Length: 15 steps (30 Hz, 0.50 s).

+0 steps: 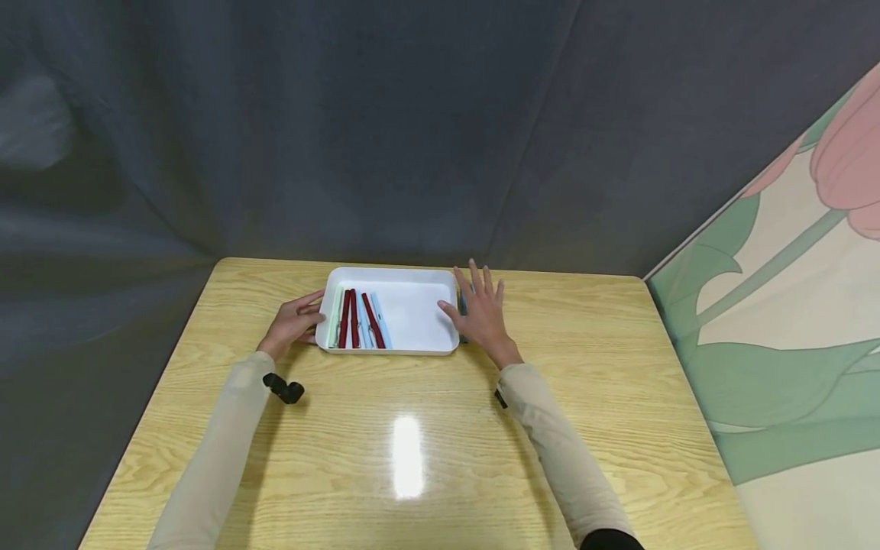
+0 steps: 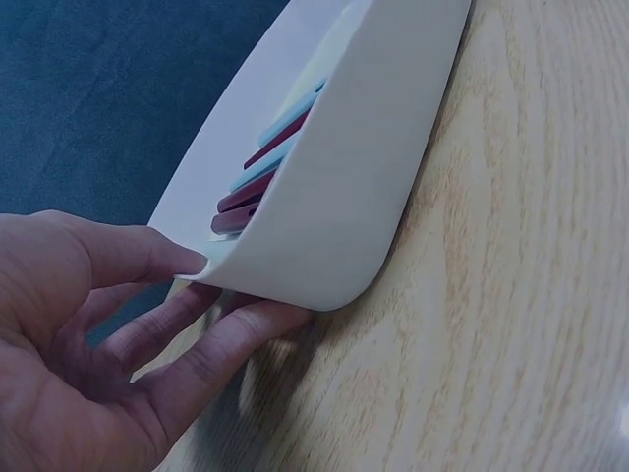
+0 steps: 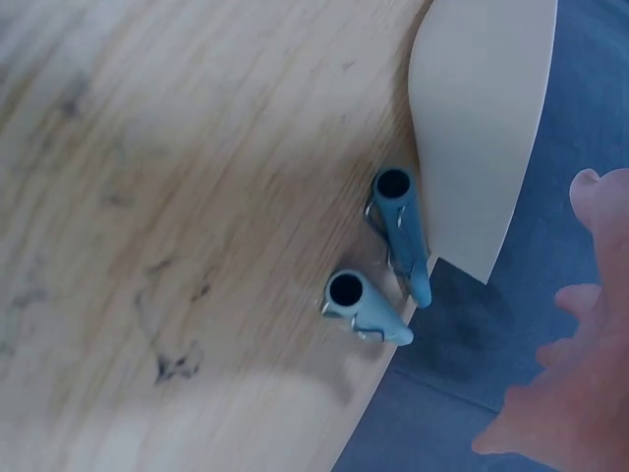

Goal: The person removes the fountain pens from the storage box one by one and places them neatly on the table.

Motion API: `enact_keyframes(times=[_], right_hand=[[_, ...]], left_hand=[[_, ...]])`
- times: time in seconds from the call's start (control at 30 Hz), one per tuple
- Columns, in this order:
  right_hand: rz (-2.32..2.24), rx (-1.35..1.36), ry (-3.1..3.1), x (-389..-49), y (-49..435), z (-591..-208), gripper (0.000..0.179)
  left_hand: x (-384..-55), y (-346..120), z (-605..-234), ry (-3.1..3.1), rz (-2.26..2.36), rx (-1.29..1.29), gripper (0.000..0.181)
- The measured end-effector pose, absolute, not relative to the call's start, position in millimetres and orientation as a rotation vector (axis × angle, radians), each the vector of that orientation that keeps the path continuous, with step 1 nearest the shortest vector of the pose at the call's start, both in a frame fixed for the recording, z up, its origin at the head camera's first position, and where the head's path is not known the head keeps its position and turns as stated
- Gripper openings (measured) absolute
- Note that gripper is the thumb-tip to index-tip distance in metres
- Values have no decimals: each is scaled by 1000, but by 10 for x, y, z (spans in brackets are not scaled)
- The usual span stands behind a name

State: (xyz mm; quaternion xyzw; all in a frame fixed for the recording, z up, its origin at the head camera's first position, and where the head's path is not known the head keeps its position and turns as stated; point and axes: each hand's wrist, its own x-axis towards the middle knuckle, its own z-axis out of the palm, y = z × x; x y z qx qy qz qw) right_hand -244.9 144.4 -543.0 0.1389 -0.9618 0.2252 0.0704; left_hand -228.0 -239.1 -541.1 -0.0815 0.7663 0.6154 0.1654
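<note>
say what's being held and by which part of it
The tray, by its left-end rim, in the left hand; the right hand holds nothing.

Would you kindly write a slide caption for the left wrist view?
The left hand grips a white tray holding red pens and blue pens.

Tray (image 1: 419, 313): room in right half, pen row (image 1: 354, 317) blocks left; two blue pens (image 3: 401, 234) outside right wall.
</note>
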Motion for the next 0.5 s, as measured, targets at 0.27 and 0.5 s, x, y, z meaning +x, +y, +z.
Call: enact_keyframes(times=[0.27,0.5], right_hand=[[625,474,-2908,-2438,1296,-5427,75],[635,544,-2878,-2425,1159,-5425,70]], left_hand=[[-2297,-2396,-5401,2162,1752,-211,66],[-2319,-2434,-5405,2172,1749,-155,67]])
